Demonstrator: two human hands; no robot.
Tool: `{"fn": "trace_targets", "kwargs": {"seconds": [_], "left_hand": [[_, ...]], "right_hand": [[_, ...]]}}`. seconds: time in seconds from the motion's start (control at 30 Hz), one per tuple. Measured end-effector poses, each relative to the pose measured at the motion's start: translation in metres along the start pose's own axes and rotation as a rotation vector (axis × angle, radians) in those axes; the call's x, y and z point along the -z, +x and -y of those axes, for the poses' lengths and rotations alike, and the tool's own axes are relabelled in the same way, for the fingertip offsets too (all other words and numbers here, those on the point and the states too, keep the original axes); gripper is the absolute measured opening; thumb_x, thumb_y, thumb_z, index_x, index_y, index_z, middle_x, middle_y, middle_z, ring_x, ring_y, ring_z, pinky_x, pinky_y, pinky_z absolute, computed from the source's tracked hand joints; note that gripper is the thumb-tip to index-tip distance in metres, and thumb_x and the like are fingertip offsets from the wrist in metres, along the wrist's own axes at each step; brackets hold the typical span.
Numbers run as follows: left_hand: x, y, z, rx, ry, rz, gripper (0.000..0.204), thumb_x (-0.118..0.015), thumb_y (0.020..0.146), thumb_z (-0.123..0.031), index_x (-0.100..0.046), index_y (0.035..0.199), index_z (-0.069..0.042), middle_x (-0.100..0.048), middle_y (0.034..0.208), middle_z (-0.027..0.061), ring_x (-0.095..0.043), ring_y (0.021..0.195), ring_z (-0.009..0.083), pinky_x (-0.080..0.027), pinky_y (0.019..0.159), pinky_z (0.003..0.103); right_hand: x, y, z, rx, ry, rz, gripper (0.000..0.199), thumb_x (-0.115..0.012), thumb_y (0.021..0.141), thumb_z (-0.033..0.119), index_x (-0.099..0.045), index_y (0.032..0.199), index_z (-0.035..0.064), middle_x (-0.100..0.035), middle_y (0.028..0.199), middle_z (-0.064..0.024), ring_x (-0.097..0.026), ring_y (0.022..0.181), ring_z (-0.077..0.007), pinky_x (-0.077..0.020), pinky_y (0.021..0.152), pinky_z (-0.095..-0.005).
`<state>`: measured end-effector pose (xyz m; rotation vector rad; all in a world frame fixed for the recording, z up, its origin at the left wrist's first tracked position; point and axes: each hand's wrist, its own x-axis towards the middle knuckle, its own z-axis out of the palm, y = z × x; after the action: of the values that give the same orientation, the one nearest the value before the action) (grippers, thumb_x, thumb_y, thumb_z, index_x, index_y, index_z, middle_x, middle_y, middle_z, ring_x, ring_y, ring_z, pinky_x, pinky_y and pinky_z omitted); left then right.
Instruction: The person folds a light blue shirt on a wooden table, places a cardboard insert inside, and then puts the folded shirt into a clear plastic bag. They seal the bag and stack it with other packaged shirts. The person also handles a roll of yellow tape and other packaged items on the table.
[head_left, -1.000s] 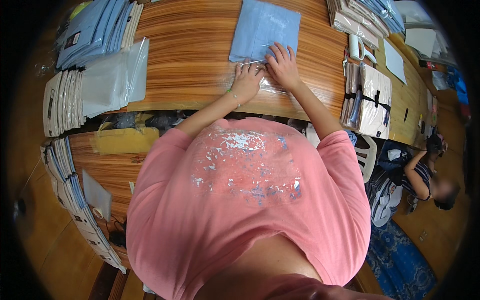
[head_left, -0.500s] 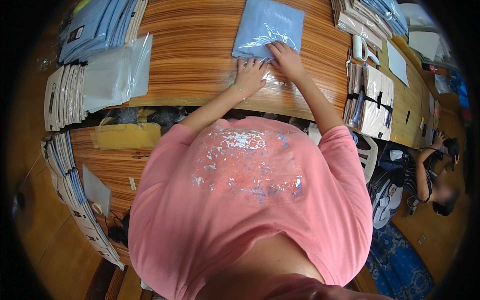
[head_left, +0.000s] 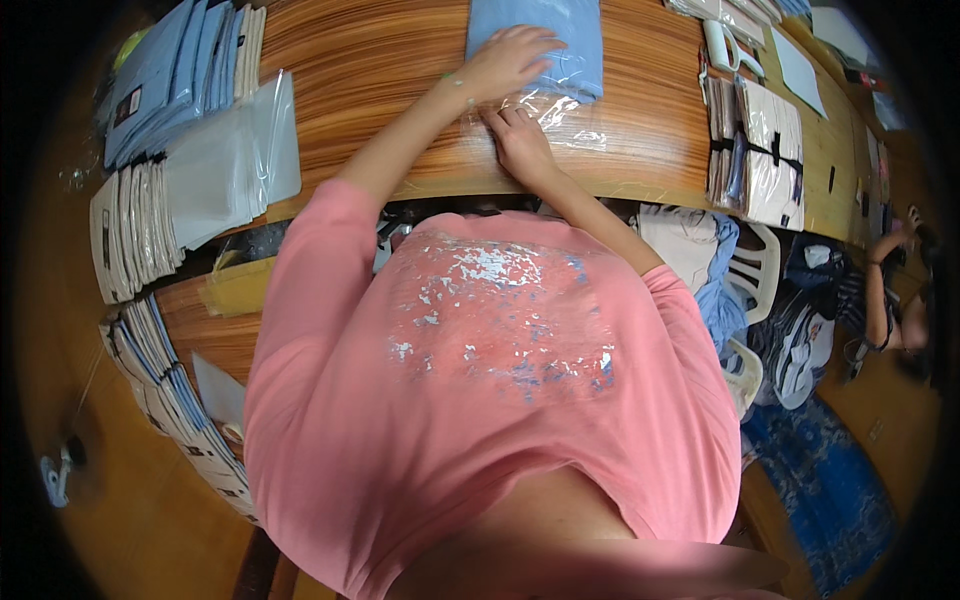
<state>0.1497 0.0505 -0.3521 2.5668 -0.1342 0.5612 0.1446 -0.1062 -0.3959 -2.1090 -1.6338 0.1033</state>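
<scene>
Our left hand has risen, spread and seemingly empty, over the blue garment; our right hand has dropped, curled, to the clear flap, grip unclear; work seems centred there.

Passage is available along the worktop left of the blue packet, bounded outward by blue packs and clear sleeves; the left forearm crosses its near end. A narrower open strip lies right of the packet, limited by the white handled tool and tied bundle. Left grip, right grip and plastic flap obstruct direct approach from the near edge.
</scene>
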Motion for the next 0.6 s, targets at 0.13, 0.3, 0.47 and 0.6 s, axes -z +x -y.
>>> {"fn": "trace_targets", "kwargs": {"seconds": [0.13, 0.3, 0.47, 0.6], "left_hand": [[-0.045, 0.006, 0.022, -0.335, 0.183, 0.19, 0.041, -0.045, 0.089, -0.033, -0.042, 0.129, -0.025, -0.033, 0.139, 0.0021, -0.028, 0.129, 0.0224, -0.022, 0.104, 0.049], [-0.069, -0.002, 0.036, -0.397, 0.283, 0.263, 0.047, -0.046, 0.087, -0.041, -0.038, 0.132, -0.03, -0.03, 0.141, -0.0009, -0.025, 0.131, 0.0203, -0.017, 0.106, 0.051], [-0.065, -0.004, 0.034, -0.396, 0.3, 0.289, 0.048, -0.046, 0.087, -0.042, -0.037, 0.132, -0.03, -0.03, 0.141, -0.0011, -0.024, 0.132, 0.0195, -0.016, 0.107, 0.052], [-0.064, -0.003, 0.035, -0.377, 0.262, 0.271, 0.048, -0.046, 0.087, -0.042, -0.036, 0.133, -0.03, -0.03, 0.141, -0.0011, -0.024, 0.132, 0.0191, -0.016, 0.107, 0.051]], "right_hand": [[-0.002, 0.006, 0.003, -0.025, 0.029, -0.032, 0.015, -0.056, 0.075, 0.007, -0.06, 0.089, 0.0046, -0.055, 0.087, -0.0112, -0.052, 0.088, -0.0285, -0.0425, 0.077, -0.04], [-0.012, 0.012, 0.003, -0.073, 0.161, -0.129, 0.006, -0.06, 0.072, 0.007, -0.059, 0.077, 0.004, -0.055, 0.079, -0.0102, -0.054, 0.079, -0.0277, -0.0439, 0.07, -0.0375], [-0.003, 0.008, 0.008, 0.037, 0.178, -0.216, 0.006, -0.06, 0.07, 0.003, -0.057, 0.075, 0.0037, -0.054, 0.076, -0.0095, -0.053, 0.075, -0.0268, -0.0439, 0.067, -0.0357], [0.002, 0.007, 0.01, 0.123, 0.143, -0.256, 0.01, -0.06, 0.068, 0.002, -0.057, 0.076, 0.0035, -0.053, 0.075, -0.0095, -0.052, 0.075, -0.0262, -0.0437, 0.066, -0.0352]]}}
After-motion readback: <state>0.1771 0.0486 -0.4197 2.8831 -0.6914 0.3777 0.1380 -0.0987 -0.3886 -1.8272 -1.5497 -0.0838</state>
